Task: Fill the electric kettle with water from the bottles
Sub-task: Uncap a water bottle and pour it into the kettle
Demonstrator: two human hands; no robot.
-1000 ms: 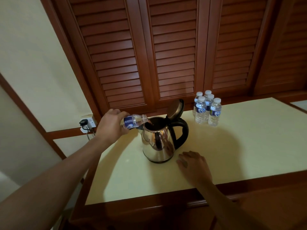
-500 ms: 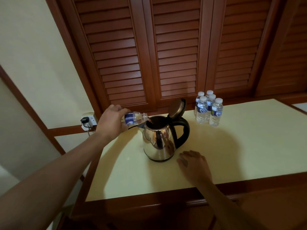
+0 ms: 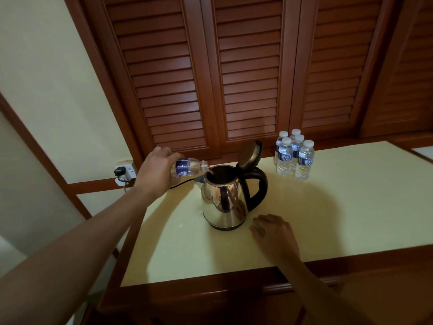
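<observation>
A steel electric kettle [image 3: 222,202] with a black handle stands on the cream countertop [image 3: 339,214], its lid [image 3: 249,154] tipped up and open. My left hand [image 3: 157,171] grips a small water bottle [image 3: 189,167] with a blue label, held almost on its side, its uncapped mouth over the kettle's left rim. My right hand [image 3: 274,233] lies flat on the counter just right of the kettle's base, holding nothing. Several capped water bottles [image 3: 294,156] stand in a cluster behind and to the right of the kettle.
A wall socket with a black plug [image 3: 123,172] sits left of the counter, and a cord runs from it toward the kettle. Louvred wooden doors [image 3: 246,78] rise right behind the counter. The counter's wooden front edge [image 3: 210,289] is near me.
The tilted bottle has stayed at the kettle's rim. The view has shifted slightly. My right hand has not moved.
</observation>
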